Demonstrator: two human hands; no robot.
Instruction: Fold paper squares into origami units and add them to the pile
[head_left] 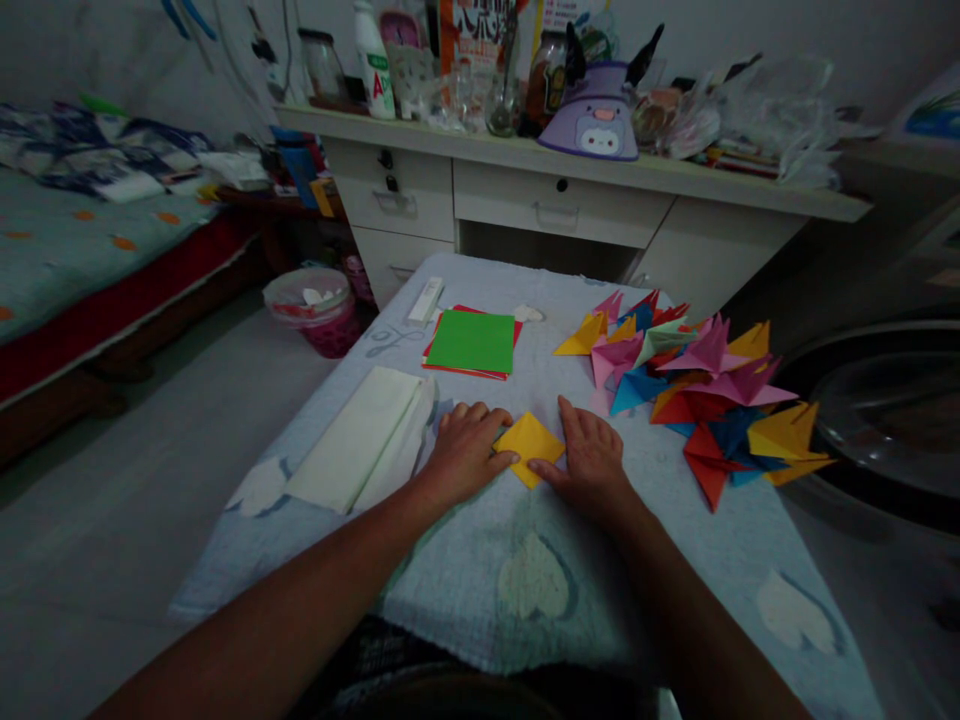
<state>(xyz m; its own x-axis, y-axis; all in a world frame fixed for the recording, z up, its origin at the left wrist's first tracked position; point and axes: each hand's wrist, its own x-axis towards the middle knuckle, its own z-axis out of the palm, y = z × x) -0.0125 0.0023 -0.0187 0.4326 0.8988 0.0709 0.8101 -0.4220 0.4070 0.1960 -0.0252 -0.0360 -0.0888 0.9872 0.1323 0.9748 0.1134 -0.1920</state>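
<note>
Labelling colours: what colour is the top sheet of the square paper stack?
Green top sheet; clearest in the head view.

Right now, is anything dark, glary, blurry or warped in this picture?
In the head view, light is dim; no harsh glare on the yellow paper; the round door at right is deeply shadowed; small print on the white bottle is unreadably soft; wide-angle distortion seems to stretch the edges.

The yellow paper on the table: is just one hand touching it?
No, the left hand and the right hand both touch the yellow paper, one at each side.
</note>
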